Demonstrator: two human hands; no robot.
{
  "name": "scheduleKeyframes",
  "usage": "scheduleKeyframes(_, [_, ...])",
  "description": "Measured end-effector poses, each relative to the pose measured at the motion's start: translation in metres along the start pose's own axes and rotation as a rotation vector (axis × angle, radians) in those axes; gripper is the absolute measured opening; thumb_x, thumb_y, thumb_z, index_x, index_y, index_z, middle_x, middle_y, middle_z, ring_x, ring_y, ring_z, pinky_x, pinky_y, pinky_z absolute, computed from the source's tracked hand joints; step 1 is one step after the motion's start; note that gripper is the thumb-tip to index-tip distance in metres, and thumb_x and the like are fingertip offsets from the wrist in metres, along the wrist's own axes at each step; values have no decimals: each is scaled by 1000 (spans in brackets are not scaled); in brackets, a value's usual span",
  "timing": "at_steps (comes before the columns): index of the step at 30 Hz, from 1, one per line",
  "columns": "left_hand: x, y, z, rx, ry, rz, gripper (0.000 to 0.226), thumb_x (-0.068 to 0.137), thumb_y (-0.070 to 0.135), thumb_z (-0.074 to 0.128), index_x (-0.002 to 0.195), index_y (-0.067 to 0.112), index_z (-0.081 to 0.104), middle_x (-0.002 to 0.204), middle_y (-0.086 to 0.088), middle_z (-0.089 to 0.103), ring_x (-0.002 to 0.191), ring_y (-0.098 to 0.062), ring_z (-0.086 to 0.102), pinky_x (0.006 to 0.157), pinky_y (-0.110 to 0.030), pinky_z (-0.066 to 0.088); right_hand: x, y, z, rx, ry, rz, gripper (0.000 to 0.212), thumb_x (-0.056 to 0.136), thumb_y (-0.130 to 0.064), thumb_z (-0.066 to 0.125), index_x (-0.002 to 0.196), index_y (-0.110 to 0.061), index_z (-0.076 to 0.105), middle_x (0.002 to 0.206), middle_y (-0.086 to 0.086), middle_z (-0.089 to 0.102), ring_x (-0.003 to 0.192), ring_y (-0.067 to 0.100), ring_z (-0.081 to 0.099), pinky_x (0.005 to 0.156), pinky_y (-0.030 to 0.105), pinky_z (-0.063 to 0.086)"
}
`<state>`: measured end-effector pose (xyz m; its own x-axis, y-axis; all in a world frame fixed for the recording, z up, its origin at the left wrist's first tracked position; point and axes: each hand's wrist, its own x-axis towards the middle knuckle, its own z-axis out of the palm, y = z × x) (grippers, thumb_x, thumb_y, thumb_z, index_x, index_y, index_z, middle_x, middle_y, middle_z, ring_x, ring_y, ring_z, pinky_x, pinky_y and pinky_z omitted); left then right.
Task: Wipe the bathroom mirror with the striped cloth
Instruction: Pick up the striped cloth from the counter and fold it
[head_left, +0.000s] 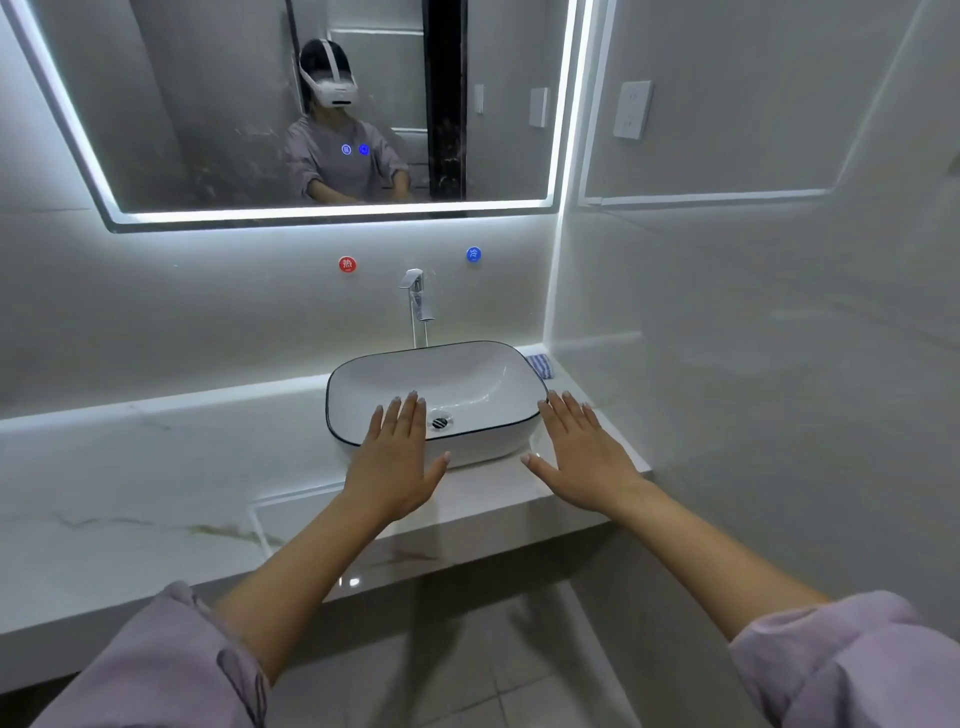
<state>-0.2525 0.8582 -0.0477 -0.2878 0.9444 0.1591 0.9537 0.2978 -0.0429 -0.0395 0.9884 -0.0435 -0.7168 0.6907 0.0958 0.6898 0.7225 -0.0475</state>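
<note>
We hold both hands out flat, palms down. Our left hand (397, 457) is over the near rim of the white basin (395, 371), fingers straight and spread, its grip released and holding nothing. Our right hand (579, 457) is over the worktop (156, 493) just right of the basin, fingers likewise straight, grip released. We cannot tell whether either hand touches what is under it. The striped cloth (540, 364), blue and white, lies on the worktop in the back corner beside the basin's far right end, apart from both hands. The mirror (208, 104) hangs on the wall above, edged with a lit strip. A chrome tap (418, 301) stands behind the basin, between a red disc (347, 264) and a blue disc (473, 254) on the wall.
</note>
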Motion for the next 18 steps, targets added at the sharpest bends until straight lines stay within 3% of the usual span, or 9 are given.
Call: scheduleKeyframes(18, [159, -28, 44, -42, -50, -25, 75, 99, 51, 20, 149, 3, -8, 160, -12, -8, 148, -24, -7, 119, -37, -8, 171, 55, 34, 26, -45, -12, 79, 98, -56, 26, 151, -9, -9, 160, 8, -16, 147, 19, -16, 119, 33, -9])
